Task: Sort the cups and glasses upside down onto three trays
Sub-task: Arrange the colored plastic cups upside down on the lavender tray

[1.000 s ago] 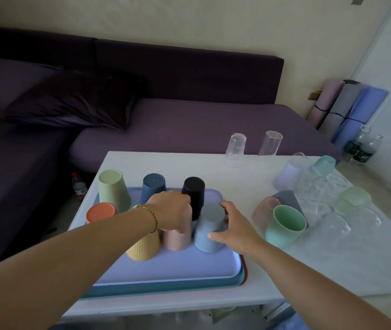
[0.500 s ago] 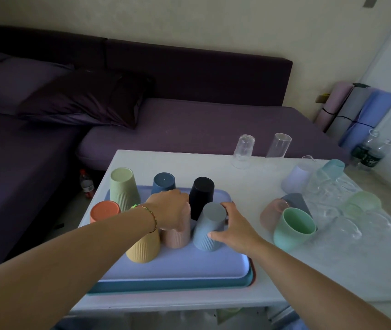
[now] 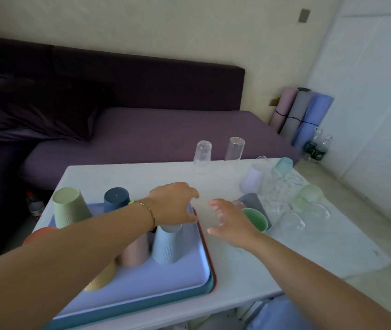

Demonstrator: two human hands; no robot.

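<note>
A bare strip of table (image 3: pixel 130 175) runs between the stacked trays (image 3: pixel 166 284) and the jumble on the right. The left hand (image 3: pixel 173 203) and right hand (image 3: pixel 231 222) are spread over its near part. On the trays, the green cup (image 3: pixel 67 206), dark blue cup (image 3: pixel 116 198), pink cup (image 3: pixel 135 251) and light blue cup (image 3: pixel 169 244) stand close together, so tray floor is open only along the near edge. On the right, the mint cup (image 3: pixel 255 219), grey cup (image 3: pixel 252 202) and lying clear glasses (image 3: pixel 292 220) crowd together, while the rounded glass (image 3: pixel 202 157) and straight glass (image 3: pixel 235 152) block the far edge.
</note>
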